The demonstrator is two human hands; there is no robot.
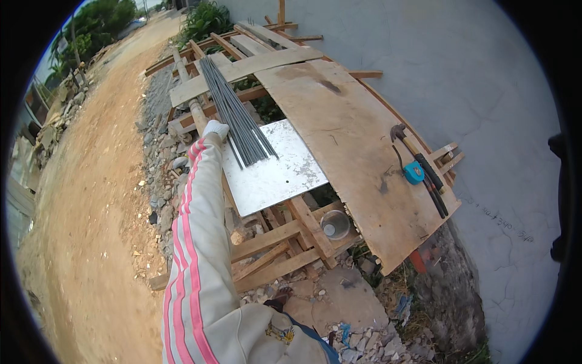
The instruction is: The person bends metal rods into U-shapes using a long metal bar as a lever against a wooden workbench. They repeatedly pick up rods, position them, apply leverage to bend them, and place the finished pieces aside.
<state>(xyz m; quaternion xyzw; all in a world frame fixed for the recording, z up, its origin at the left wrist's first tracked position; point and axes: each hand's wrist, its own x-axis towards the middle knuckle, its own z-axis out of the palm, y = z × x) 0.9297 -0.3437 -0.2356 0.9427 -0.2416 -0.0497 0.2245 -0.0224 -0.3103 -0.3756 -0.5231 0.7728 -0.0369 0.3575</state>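
My left hand, in a white glove, is closed at the left edge of a bundle of thin dark steel rods. One rod comes out from under its fingers, a little apart from the others. The glove partly hides the grip. Lengthwise, the rods rest across a pale plank at their far end and a white speckled board at their near end. Their near ends are uneven. My right hand is out of view.
A worn plywood sheet bears a hammer, a blue tape measure and a dark-handled tool. A clear cup stands among timber beams. A grey wall borders the right; rubble and a dirt road lie left.
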